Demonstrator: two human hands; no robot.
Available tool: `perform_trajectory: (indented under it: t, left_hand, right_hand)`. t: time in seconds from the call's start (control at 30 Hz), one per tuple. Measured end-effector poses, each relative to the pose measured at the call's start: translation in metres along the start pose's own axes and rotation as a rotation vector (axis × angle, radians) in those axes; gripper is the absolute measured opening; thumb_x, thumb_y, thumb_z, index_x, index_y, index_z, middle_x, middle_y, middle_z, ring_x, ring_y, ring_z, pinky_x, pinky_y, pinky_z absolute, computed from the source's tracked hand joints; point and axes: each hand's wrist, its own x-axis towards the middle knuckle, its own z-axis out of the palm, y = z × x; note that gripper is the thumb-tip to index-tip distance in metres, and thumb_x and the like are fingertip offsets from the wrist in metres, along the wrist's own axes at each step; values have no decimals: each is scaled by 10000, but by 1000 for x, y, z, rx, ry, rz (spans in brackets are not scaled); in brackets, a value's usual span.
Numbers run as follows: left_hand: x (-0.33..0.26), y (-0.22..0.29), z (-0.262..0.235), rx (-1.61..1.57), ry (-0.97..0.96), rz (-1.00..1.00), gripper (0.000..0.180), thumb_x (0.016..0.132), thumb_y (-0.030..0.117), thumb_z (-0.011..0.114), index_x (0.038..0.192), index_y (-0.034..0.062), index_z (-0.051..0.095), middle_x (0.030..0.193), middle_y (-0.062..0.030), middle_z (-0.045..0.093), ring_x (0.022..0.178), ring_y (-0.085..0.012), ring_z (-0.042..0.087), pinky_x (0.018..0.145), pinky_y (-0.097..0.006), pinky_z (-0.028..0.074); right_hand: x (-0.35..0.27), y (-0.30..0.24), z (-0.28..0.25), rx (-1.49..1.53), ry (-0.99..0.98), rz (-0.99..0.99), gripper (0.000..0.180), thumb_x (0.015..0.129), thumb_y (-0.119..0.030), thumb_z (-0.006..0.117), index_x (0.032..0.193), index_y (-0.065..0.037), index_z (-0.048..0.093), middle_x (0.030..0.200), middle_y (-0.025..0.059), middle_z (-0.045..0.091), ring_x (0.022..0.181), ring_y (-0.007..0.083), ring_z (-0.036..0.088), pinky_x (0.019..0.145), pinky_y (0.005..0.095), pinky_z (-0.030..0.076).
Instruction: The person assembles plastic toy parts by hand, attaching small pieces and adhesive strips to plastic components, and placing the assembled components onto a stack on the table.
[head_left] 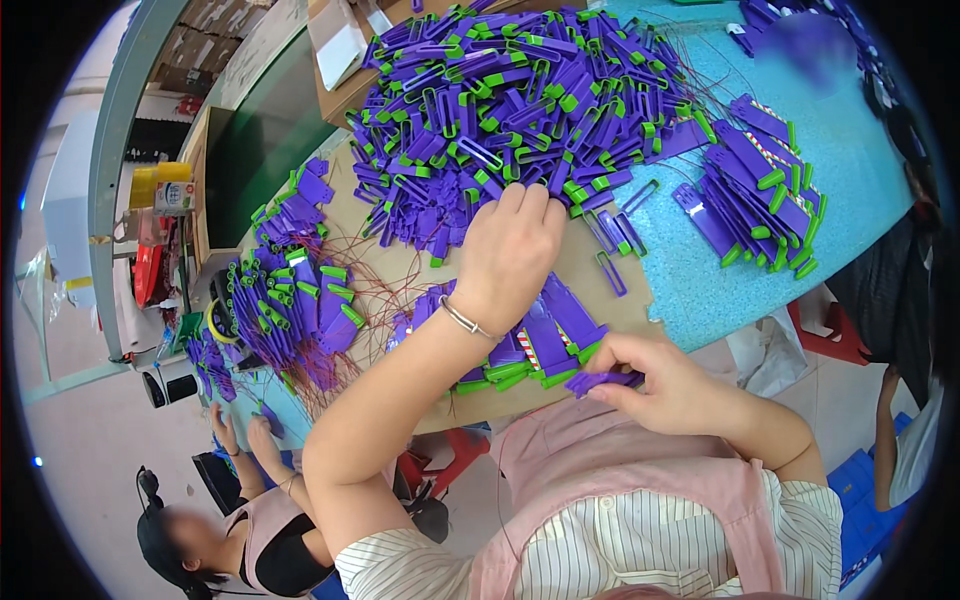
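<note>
My left hand (510,250) reaches forward with a thin bracelet on the wrist, its fingertips on the near edge of a big heap of purple and green plastic clip parts (520,95). My right hand (655,385) sits close to my chest and pinches one purple part (600,380) between thumb and fingers. Right under my hands lies a small stack of finished purple pieces with green ends (545,345) on a brown cardboard sheet (400,260).
A turquoise table (840,150) carries another sorted stack (755,190) at right and a bundle with red wires (295,300) at left. Another person (240,530) sits at lower left, hands on the table edge. Red stools stand below.
</note>
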Motion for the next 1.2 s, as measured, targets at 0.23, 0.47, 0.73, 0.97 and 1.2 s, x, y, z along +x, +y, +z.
perform_trajectory:
  t: [0.23,0.47,0.73,0.97,1.2]
  left_hand:
    - [2,-10,-9,-363,208,-140,174,766,80,727,881,49,601,791,-86,593,750,-226,608,657,-339,500]
    - [-39,55,-59,-1146,89,-525,122,812,34,700,896,18,613,955,-121,677,843,-227,651,758,-319,500]
    - [-40,68,-58,-1024,112,-475,119,816,-10,667,916,-9,601,923,-111,648,862,-205,617,781,-295,484]
    - [-40,70,-57,-1250,-106,-627,88,871,58,661,911,-15,633,801,-88,632,692,-156,582,649,-277,477]
    - [-28,66,-57,-1173,-127,-695,82,929,57,575,984,-2,589,770,-123,622,644,-192,585,605,-306,475]
  right_hand:
    - [1,1,-5,399,35,140,119,967,-38,510,1023,38,581,963,87,667,816,129,633,758,269,515]
    - [8,2,-1,365,286,63,97,904,-33,567,916,27,641,774,45,655,647,98,599,591,262,486]
    - [7,-7,-5,-134,373,-179,92,846,-77,624,846,14,612,646,135,578,525,203,566,484,346,408]
    - [4,1,-8,-234,408,-173,133,809,-123,652,761,-15,593,590,149,553,484,304,560,452,382,399]
    - [4,-4,-43,-315,316,-293,134,851,-140,668,874,-11,645,827,140,622,792,271,618,704,349,468]
